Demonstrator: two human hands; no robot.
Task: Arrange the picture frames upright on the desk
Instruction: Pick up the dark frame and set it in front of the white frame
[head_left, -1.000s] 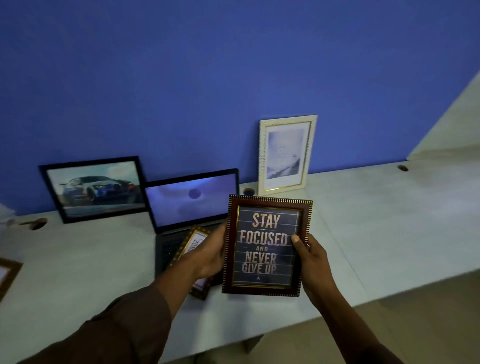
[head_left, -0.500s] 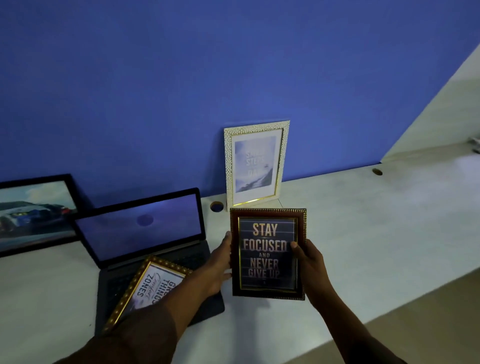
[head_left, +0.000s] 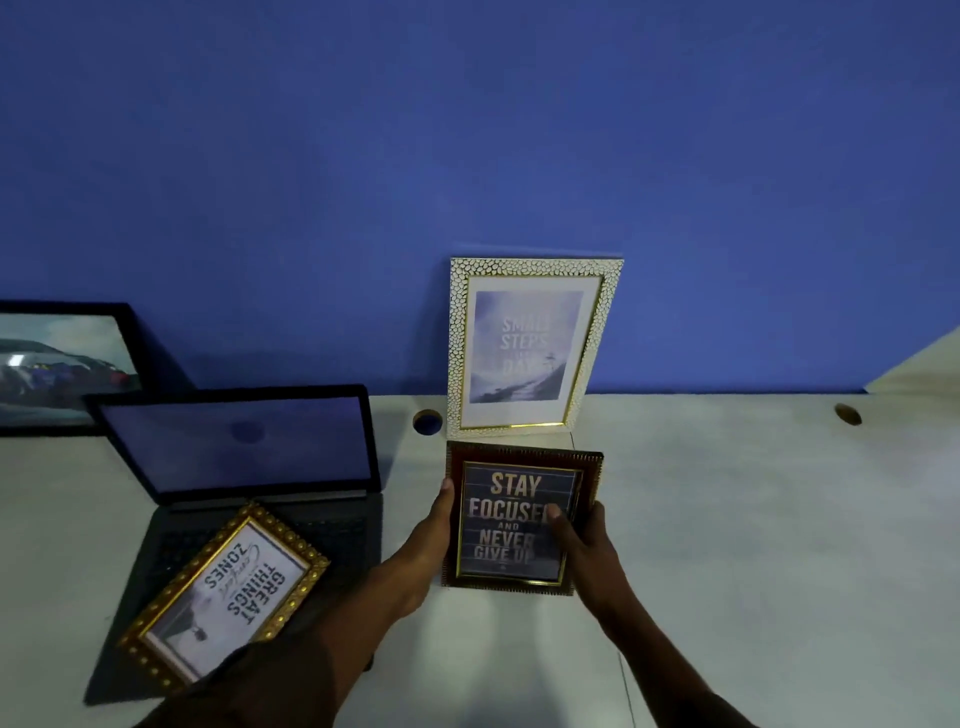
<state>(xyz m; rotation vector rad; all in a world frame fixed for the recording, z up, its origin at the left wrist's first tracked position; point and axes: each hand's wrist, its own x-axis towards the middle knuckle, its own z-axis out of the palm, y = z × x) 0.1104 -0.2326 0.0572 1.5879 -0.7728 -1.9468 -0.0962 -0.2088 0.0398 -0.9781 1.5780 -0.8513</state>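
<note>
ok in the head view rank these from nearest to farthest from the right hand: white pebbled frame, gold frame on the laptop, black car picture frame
From the right hand, gripping the dark STAY FOCUSED frame:
1. White pebbled frame, just beyond it, standing against the blue wall.
2. Gold frame, to its left, lying tilted on the laptop keyboard.
3. Black car picture frame, far left, at the wall.

Blue wall (head_left: 467, 130) behind pale desk (head_left: 753, 519); dim light.
</note>
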